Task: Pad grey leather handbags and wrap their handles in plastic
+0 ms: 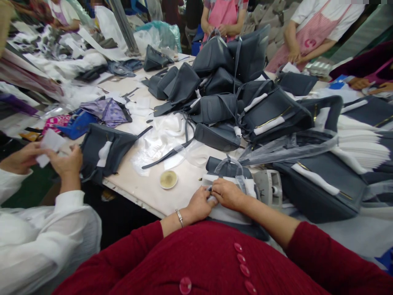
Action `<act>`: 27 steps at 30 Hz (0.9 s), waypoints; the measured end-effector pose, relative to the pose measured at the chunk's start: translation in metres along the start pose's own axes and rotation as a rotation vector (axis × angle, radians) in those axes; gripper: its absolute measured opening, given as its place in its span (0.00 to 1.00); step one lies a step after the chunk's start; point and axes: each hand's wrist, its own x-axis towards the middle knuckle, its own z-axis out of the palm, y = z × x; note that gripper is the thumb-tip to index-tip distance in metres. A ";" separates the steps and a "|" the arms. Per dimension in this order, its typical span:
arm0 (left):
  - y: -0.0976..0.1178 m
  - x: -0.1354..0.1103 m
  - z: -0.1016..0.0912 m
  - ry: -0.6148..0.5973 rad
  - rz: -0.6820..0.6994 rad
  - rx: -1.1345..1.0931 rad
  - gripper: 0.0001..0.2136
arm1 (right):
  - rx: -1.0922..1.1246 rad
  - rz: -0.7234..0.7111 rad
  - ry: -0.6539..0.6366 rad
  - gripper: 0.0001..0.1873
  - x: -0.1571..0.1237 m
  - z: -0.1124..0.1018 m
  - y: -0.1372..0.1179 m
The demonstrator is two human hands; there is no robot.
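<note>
At the table's (147, 182) near edge, the left hand (199, 203) and right hand (229, 192) are pressing together, their curled fingertips pinching a slim dark piece (210, 189); the fingers are hiding most of its shape. Beneath and just beyond them, a smooth, slate-blue bag (215, 164) is lying by that edge, white soft wrapping (250, 186) and a filmy, see-through loop (221, 163) covering parts of it. A shallow round dish (168, 179) with yellowish contents is sitting near the same edge, left of the hands. Right of them, a hard grey frame (270, 188) is standing beside a larger boxy bag (322, 184) with a gold-coloured zip. Toward the table's far edge, slate-blue bags (215, 106) are slumping in a heap, next to thin, crumpled white film (166, 135). By the near left corner, a co-worker's hands (66, 162) are holding flat white paper (50, 145).
</note>
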 end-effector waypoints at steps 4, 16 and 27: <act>0.000 0.000 -0.003 -0.024 0.035 -0.051 0.09 | 0.148 -0.100 -0.029 0.10 -0.007 -0.004 0.010; 0.000 0.000 0.000 -0.044 -0.031 -0.067 0.09 | 0.347 -0.134 -0.135 0.11 -0.001 -0.002 0.023; 0.001 0.001 -0.003 -0.080 -0.025 -0.040 0.08 | 0.296 -0.122 0.123 0.10 -0.012 0.012 0.016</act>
